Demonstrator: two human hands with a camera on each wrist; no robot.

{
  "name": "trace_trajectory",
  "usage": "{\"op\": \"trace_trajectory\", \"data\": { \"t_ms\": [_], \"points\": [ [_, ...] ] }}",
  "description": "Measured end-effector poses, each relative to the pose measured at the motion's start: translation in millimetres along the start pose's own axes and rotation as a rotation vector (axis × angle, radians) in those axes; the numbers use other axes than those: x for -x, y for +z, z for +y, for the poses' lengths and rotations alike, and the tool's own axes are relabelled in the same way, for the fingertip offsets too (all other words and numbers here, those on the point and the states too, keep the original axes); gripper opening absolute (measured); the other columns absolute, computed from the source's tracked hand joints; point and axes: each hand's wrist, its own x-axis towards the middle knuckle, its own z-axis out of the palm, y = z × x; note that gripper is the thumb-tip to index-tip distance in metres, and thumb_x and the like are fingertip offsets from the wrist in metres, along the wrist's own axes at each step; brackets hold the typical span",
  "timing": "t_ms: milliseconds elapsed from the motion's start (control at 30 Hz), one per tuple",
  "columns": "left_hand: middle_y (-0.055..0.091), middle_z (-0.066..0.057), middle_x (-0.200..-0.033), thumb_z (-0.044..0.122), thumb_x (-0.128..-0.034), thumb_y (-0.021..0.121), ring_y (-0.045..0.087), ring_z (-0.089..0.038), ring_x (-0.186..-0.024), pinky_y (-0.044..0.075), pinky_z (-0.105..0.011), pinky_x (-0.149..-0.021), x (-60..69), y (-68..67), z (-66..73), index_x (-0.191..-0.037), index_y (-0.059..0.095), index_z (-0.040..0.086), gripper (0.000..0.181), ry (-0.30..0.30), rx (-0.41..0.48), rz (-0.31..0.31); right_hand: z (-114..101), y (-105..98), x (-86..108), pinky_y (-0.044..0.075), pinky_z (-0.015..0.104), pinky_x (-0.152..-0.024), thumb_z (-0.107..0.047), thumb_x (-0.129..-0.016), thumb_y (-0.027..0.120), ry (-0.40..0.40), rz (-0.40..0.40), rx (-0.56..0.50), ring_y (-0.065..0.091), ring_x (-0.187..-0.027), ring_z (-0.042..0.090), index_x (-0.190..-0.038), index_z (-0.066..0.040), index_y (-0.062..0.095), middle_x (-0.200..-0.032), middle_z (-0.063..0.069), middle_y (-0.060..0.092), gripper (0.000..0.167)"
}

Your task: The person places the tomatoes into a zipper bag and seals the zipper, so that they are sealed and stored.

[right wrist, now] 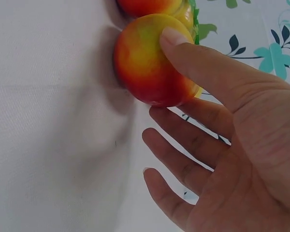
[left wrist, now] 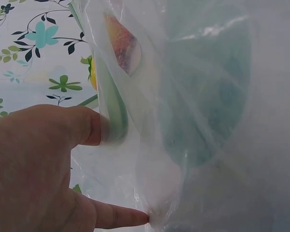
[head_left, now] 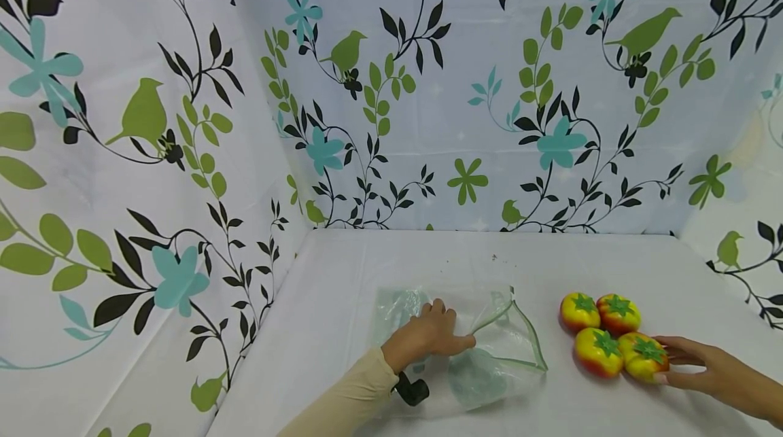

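Our right hand (head_left: 703, 369) pinches one fruit (head_left: 642, 357) between thumb and finger, close to three others (head_left: 599, 353) on the desk (head_left: 587, 257) beside the bag (head_left: 480, 379), where our left hand (head_left: 431, 330) spreads its fingers. Too light a pinch could let the round fruit roll away.

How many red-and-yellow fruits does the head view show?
4, right of the clear bag: back-left fruit, back-right fruit, front-left fruit and front-right fruit, the last touched by the right hand. None seems hidden.
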Motion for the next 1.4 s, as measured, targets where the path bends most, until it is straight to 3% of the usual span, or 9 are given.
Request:
{"op": "trace_trajectory", "data": {
  "t_ms": [600, 1100, 1400],
  "points": [
    [0.048, -0.01, -0.141, 0.065, -0.0982, 0.05, 0.046, -0.03, -0.13, 0.045, -0.058, -0.105, 0.4, -5.1, -1.6, -0.139, 0.063, 0.01, 0.07, 0.001, 0.01, -0.048, -1.1, -6.0, 5.4, 0.06, 0.055, -0.086, -0.036, -0.104, 0.067, -0.008, 0.034, 0.025, 0.066, -0.11, 0.044, -0.14, 0.026, 0.04, -0.136, 0.047, 0.05, 0.077],
    [0.048, -0.009, -0.142, 0.065, -0.0975, 0.046, 0.046, -0.028, -0.13, 0.047, -0.052, -0.1, -0.5, -5.9, -5.4, -0.143, 0.062, 0.011, 0.073, 0.012, 0.039, -0.058, -29.6, -15.1, 3.5, 0.056, 0.06, -0.087, -0.04, -0.101, 0.071, -0.028, 0.141, 0.085, 0.064, -0.114, 0.048, -0.144, 0.02, 0.041, -0.138, 0.043, 0.053, 0.079],
    [0.048, -0.009, -0.142, 0.064, -0.0975, 0.047, 0.046, -0.029, -0.132, 0.047, -0.053, -0.102, 1.2, -7.0, -5.0, -0.143, 0.062, 0.01, 0.072, 0.016, 0.046, -0.05, -35.8, -19.3, -0.2, 0.056, 0.06, -0.085, -0.04, -0.1, 0.072, -0.045, 0.175, 0.094, 0.063, -0.114, 0.05, -0.145, 0.018, 0.042, -0.139, 0.043, 0.052, 0.08]
  ]
}}
